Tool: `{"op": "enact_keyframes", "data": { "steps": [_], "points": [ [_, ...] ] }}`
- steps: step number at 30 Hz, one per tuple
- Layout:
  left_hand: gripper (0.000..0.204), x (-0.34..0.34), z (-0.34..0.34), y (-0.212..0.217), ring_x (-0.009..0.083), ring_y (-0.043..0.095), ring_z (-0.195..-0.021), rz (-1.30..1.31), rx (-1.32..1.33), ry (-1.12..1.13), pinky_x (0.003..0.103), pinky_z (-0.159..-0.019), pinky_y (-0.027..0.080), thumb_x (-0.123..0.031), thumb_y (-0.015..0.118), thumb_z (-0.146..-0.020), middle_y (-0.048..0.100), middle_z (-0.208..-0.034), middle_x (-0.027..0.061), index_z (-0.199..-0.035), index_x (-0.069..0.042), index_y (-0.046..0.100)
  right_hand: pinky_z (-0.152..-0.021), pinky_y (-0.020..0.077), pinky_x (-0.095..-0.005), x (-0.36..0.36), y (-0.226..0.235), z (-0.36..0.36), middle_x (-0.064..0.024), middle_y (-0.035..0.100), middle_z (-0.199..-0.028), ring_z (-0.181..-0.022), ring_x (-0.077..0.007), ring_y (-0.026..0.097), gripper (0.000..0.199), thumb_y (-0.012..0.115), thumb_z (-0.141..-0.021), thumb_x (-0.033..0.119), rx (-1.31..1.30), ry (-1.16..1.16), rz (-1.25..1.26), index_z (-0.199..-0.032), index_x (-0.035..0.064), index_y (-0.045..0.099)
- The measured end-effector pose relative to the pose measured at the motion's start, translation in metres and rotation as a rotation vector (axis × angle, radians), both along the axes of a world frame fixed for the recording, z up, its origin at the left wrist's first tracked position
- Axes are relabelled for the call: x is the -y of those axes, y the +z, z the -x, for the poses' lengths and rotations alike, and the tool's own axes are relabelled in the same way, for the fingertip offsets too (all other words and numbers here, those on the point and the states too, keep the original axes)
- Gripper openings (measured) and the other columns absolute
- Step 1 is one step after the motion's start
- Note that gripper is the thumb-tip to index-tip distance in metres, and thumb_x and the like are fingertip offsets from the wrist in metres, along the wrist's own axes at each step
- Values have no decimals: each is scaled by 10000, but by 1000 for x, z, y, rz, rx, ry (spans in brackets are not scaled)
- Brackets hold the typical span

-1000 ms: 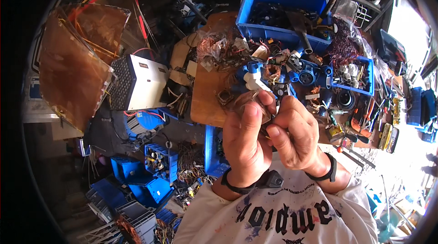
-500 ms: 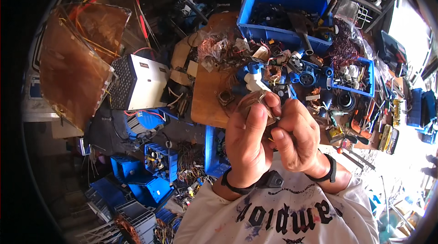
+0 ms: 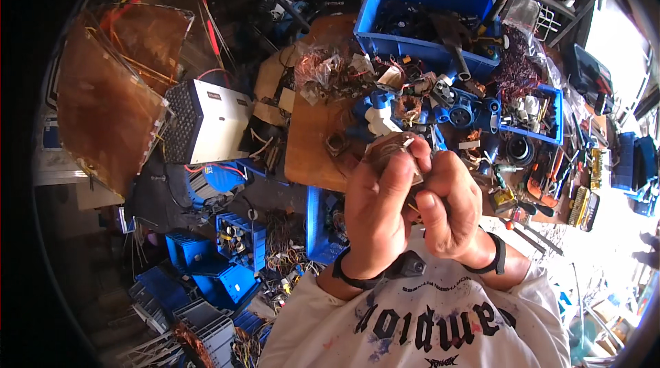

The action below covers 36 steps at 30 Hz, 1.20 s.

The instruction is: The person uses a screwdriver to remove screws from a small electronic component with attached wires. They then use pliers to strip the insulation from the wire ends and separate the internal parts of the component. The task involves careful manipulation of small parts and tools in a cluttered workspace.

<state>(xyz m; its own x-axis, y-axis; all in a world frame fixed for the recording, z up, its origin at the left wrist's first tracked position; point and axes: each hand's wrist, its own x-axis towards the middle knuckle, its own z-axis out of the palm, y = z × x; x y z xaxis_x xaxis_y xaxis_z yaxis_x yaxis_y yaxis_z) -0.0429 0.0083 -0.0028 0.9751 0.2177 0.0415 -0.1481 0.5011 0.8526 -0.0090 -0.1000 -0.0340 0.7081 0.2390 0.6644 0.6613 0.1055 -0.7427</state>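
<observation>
Above my chest, my left hand is closed round a small brownish metal part with a shiny edge, its thumb lying along the near side. My right hand presses up beside it with curled fingers and a bent thumb; whatever lies in its grip is hidden. A thin yellow bit, perhaps a wire end, shows in the gap between the hands. Just beyond my fingers on the wooden bench lie a white and blue plastic piece and a copper-wound coil.
A big blue crate of dark parts stands at the back, with a smaller blue tray to its right. Pliers and other hand tools lie at right. A white metal box and blue bins are at left.
The brownish part has tilted slightly in my left hand, showing more of its shiny edge. Both hands stay close together, the left shifted a little to the right.
</observation>
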Motion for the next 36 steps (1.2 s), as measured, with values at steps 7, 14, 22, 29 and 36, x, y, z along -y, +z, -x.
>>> {"op": "enact_keyframes", "data": {
  "steps": [7, 14, 22, 29, 36],
  "points": [
    [420, -15, -4, 9, 104, 548, -812, 138, -89, -119, 232, -593, 444, -359, 468, -990, 576, -1044, 70, -1204, 3, 492, -627, 401, -347, 11, 14, -8, -104, 502, -780, -682, -256, 480, 79, 592, -877, 53, -286, 214, 20, -847, 6, 536],
    [445, -21, -4, 11, 120, 559, -827, 94, -89, -125, 249, -589, 454, -359, 458, -989, 567, -1056, 84, -1212, 24, 488, -658, 421, -323, 19, 23, -18, -92, 511, -797, -711, -222, 510, 87, 597, -838, 50, -263, 268, 88, -863, 2, 528],
    [473, -22, -5, 9, 133, 568, -808, 76, -46, -172, 258, -569, 476, -372, 456, -986, 565, -1051, 109, -1208, 44, 490, -706, 450, -314, 24, 22, -11, -101, 572, -861, -763, -204, 560, 67, 593, -865, 45, -463, 301, 4, -876, -5, 550],
    [460, -18, -4, 10, 140, 576, -840, 51, -67, -141, 262, -577, 487, -359, 469, -985, 571, -1054, 110, -1216, 39, 491, -688, 458, -300, 24, 23, -8, -88, 571, -860, -767, -187, 581, 75, 597, -841, 33, -490, 259, -18, -888, -13, 561],
    [421, -18, -1, 10, 145, 571, -922, -14, -43, -130, 268, -599, 498, -307, 472, -992, 575, -1097, 114, -1240, 33, 489, -679, 452, -294, 21, 20, -7, -87, 570, -848, -744, -180, 571, 67, 603, -806, 27, -434, 148, -20, -860, -3, 576]
  ]
}}
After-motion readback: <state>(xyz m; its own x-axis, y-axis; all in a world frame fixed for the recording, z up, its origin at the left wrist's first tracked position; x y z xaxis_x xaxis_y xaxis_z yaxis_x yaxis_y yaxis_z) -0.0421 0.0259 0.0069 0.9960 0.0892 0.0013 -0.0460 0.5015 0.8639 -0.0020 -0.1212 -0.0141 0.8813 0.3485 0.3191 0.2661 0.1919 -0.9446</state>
